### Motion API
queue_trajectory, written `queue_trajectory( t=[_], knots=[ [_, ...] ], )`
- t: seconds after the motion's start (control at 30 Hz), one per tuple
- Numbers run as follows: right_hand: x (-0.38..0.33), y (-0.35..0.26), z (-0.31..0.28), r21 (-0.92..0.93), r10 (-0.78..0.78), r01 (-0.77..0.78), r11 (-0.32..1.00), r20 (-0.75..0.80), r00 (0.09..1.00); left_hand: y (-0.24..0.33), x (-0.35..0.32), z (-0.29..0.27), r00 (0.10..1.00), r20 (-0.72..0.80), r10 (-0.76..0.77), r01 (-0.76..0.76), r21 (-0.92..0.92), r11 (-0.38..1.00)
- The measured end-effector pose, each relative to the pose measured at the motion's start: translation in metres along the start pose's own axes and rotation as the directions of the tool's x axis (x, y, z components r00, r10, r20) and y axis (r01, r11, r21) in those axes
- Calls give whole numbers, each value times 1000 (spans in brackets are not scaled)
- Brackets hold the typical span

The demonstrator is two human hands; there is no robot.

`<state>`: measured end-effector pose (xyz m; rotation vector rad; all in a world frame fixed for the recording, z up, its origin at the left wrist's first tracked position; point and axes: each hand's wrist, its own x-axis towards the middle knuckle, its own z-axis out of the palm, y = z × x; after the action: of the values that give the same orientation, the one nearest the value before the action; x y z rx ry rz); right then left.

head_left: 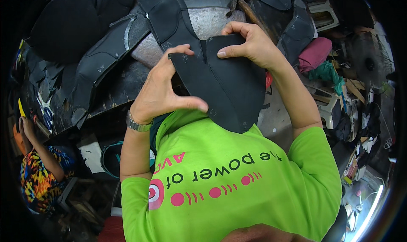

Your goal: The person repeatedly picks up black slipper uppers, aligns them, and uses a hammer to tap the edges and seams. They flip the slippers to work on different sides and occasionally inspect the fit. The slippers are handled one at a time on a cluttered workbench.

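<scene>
A black, leather-like stitched panel (231, 87) with a seam down its middle and a notch in its top edge is up in front of my chest. My right hand (256, 47) pinches its upper right edge, thumb on the front and fingers behind. On the other side, my left hand (154, 91) holds the panel's left part, with the thumb lying across its face and some fingers hidden behind it. Just beyond, a similar black piece (165, 15) lies over a grey slab (210, 23) on the dark worktable (114, 87).
More black panels (104, 61) lie on the table at left, near scissors (46, 112). A wooden handle (252, 17) rests at the back. To the right stand a plastic stool (326, 108), a maroon cloth (315, 54) and a fan (371, 64). Another person (46, 174) is at lower left.
</scene>
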<state>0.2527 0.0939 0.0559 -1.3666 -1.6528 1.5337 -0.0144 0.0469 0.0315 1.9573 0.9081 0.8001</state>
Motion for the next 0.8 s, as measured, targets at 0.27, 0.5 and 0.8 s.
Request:
queue_trajectory(
  t=[0.27,0.5,0.8],
  knots=[
    [-5,1,10,-220,-61,51,974,-36,997,-9,-1,26,964,-267,-7,34,96,995],
    [-1,-1,12,-248,-70,48,968,-80,994,-13,1,29,948,-319,8,24,95,995],
    [2,1,12,-240,-43,26,970,-64,997,-13,3,34,947,-322,20,34,162,986]
  ],
)
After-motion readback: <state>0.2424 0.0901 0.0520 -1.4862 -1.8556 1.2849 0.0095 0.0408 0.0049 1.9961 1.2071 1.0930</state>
